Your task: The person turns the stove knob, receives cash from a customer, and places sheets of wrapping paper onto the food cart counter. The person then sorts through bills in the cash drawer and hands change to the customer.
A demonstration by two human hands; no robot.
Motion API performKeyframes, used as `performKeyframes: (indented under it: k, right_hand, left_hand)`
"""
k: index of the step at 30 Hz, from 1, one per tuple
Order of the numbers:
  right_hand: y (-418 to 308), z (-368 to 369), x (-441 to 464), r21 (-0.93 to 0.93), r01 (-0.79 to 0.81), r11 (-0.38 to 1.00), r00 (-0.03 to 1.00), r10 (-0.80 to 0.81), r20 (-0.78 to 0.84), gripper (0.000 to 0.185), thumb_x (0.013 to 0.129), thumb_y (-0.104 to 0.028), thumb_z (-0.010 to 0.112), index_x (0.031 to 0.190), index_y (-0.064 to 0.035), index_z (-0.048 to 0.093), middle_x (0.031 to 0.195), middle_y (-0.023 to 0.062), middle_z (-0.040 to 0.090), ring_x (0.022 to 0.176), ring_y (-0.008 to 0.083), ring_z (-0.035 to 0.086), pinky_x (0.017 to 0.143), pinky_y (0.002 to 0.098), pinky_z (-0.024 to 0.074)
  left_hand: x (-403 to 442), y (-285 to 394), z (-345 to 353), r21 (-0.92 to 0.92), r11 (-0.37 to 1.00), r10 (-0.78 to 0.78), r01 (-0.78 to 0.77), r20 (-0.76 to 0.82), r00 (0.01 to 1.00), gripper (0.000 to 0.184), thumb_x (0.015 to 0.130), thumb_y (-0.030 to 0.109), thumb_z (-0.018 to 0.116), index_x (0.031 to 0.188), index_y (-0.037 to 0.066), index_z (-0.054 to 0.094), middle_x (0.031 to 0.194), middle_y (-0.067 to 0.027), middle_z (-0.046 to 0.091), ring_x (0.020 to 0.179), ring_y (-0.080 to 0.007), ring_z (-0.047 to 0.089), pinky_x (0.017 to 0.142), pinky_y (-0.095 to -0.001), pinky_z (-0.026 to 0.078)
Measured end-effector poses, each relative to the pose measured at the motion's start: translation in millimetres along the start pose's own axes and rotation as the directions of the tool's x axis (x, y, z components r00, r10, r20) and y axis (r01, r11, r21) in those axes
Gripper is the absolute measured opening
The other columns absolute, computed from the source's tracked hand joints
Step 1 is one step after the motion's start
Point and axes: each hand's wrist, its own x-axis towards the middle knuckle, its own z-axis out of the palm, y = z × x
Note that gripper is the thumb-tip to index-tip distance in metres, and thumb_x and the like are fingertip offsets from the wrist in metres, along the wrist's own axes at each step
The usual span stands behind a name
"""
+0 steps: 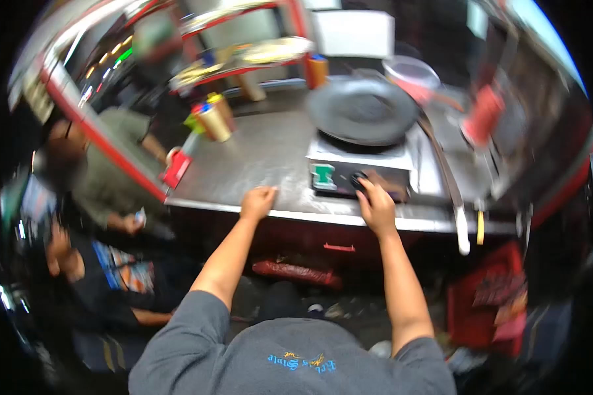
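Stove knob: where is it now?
In the head view, just right of centre, the knob sits on the front of the stove, at the right hand, right of the green sticker.

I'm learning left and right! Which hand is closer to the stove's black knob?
Right. The right hand is at the black knob, fingers on it. The left hand is by the counter's front edge, left of the knob.
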Motion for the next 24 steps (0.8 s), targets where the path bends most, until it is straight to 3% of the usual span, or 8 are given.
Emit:
performKeyframes:
  k: [5,6,10,13,17,21,22,24]
  right_hand:
    - [19.7,-5.1,-14.4,-0.063,0.042,0.997,0.998,-0.045,-0.05,0.032,0.094,-0.021,0.067,0.123,-0.0091,0.065,0.089,0.0096,0.067,0.081,0.0279,0.067,0.075,0.0399,0.0535]
    - [24.0,-3.3,-17.1,-0.072,0.047,0.996,0.997,-0.052,-0.061,0.031,0.093,-0.021,0.067,0.121,-0.0084,0.066,0.088,0.009,0.068,0.081,0.0273,0.068,0.075,0.04,0.0543]
    - [39.4,13.8,-28.8,-0.014,0.06,0.998,0.984,-0.062,-0.165,0.027,0.089,-0.02,0.065,0.114,-0.0069,0.067,0.085,0.0079,0.07,0.08,0.0255,0.072,0.073,0.0389,0.0571]
    - [36.9,1.9,-30.0,-0.055,0.045,0.997,0.989,-0.053,-0.138,0.014,0.089,-0.016,0.058,0.098,-0.0085,0.065,0.081,0.0069,0.069,0.08,0.0243,0.073,0.069,0.0365,0.0579]
    - [39.1,7.5,-31.2,-0.054,0.023,0.998,0.984,-0.032,-0.176,0.019,0.089,-0.015,0.06,0.105,-0.0092,0.067,0.077,0.006,0.068,0.076,0.0221,0.072,0.07,0.0353,0.0565]
    - [38.9,5.4,-29.7,0.015,0.012,1.0,0.987,-0.009,-0.159,0.024,0.088,-0.016,0.061,0.109,-0.0078,0.068,0.078,0.006,0.068,0.076,0.0223,0.072,0.07,0.0352,0.0568]
    - [38.6,3.6,-28.6,0.022,0.019,1.0,0.984,-0.014,-0.179,0.017,0.089,-0.019,0.061,0.1,-0.0082,0.067,0.077,0.0083,0.069,0.075,0.025,0.073,0.068,0.0375,0.0579]
    - [40.3,7.1,-25.8,-0.001,0.017,1.0,0.986,-0.017,-0.165,0.02,0.088,-0.018,0.061,0.104,-0.0078,0.068,0.08,0.0079,0.07,0.076,0.025,0.072,0.069,0.0374,0.0576]
  left_hand:
    - [8.4,-12.7,14.6,0.178,0.975,0.136,-0.132,-0.011,0.991,0.047,0.1,0.037,0.059,0.074,-0.002,0.059,0.077,-0.0234,0.062,0.074,-0.0418,0.061,0.069,-0.0503,0.046]
    - [8.9,-14.9,16.3,0.177,0.975,0.141,-0.134,-0.032,0.989,0.047,0.101,0.035,0.059,0.073,-0.002,0.056,0.069,-0.0213,0.056,0.063,-0.0349,0.055,0.063,-0.0462,0.044]
    - [20.3,-36.5,23.1,0.055,0.99,0.125,-0.127,0.042,0.991,0.049,0.103,0.033,0.059,0.071,-0.003,0.051,0.059,-0.0124,0.045,0.059,-0.0177,0.037,0.058,-0.04,0.038]
    - [18.3,-18.4,18.8,0.167,0.97,0.166,-0.175,0.066,0.984,0.049,0.103,0.033,0.058,0.071,-0.004,0.052,0.059,-0.0119,0.047,0.059,-0.0176,0.04,0.058,-0.0406,0.038]
    - [16.0,-11.0,18.1,0.142,0.975,0.16,-0.169,0.074,0.984,0.046,0.105,0.029,0.057,0.074,-0.005,0.055,0.061,-0.0096,0.052,0.061,-0.0155,0.042,0.059,-0.0381,0.04]
    - [13.4,-8.1,21.8,0.073,0.983,0.168,-0.171,0.045,0.985,0.044,0.105,0.025,0.058,0.071,-0.001,0.053,0.063,0.002,0.047,0.065,-0.0085,0.041,0.057,-0.0313,0.038]
    - [18.4,-17.3,19.0,0.124,0.98,0.145,-0.153,0.07,0.987,0.045,0.104,0.028,0.058,0.07,-0.001,0.053,0.061,-0.0032,0.049,0.062,-0.012,0.043,0.057,-0.0354,0.039]
    - [18.7,-14.3,21.1,0.239,0.951,0.19,-0.195,0.043,0.981,0.046,0.103,0.03,0.058,0.071,-0.002,0.054,0.06,-0.0086,0.049,0.059,-0.0161,0.043,0.057,-0.0387,0.039]
